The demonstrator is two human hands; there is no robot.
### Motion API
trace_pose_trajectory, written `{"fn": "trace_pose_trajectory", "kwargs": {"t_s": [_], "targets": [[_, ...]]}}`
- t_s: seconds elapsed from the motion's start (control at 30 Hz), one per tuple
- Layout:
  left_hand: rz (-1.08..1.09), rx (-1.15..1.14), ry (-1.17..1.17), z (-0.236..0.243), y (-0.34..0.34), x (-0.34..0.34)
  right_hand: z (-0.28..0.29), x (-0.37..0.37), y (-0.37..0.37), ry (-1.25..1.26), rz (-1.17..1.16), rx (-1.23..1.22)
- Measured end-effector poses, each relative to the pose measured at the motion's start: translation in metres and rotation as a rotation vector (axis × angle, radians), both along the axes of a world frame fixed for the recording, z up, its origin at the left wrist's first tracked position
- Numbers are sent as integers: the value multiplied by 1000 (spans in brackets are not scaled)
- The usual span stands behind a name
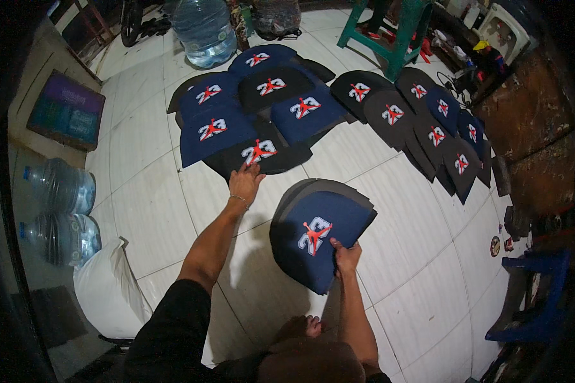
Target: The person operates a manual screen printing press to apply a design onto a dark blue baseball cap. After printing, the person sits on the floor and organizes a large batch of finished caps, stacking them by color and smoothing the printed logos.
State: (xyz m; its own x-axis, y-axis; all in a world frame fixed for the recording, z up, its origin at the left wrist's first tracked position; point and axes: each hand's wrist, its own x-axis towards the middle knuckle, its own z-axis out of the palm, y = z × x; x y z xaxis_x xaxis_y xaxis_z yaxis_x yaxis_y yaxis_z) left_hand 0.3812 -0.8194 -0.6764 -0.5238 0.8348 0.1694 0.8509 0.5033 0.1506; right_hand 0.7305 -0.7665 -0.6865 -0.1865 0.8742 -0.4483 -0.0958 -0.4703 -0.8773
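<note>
My right hand (347,258) grips the lower right edge of a stack of dome-shaped fabric panels (326,214), thumb on top. A navy panel with a white-and-red emblem lies uppermost, with black and grey ones showing beneath. Stretched forward, my left hand (246,184) rests its fingers apart on the near edge of a black fabric panel (287,159) on the tiled floor. That panel overlaps a spread of navy and black panels (191,131) bearing the same emblem. Farther right, another overlapping group of dark panels (383,131) fans out.
A green stool (395,45) stands behind the panels, near a large water bottle (204,38). More clear bottles (67,239) and a white sack (108,293) are at the left. A blue plastic stool (536,293) sits at the right. My bare foot (313,327) shows below the stack.
</note>
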Motion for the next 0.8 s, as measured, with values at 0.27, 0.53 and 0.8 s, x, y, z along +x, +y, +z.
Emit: {"fn": "trace_pose_trajectory", "kwargs": {"t_s": [0.27, 0.53, 0.8], "targets": [[-292, 330, 15, 61, -2, 116, 16, -34, 4, -60, -50, 83], [-375, 142, -533, 57, 27, 127, -28, -49, 37, -161, 81, 125], [-207, 38, 6, 16, 191, 18, -3, 10, 74, -115, 9, 112]]}}
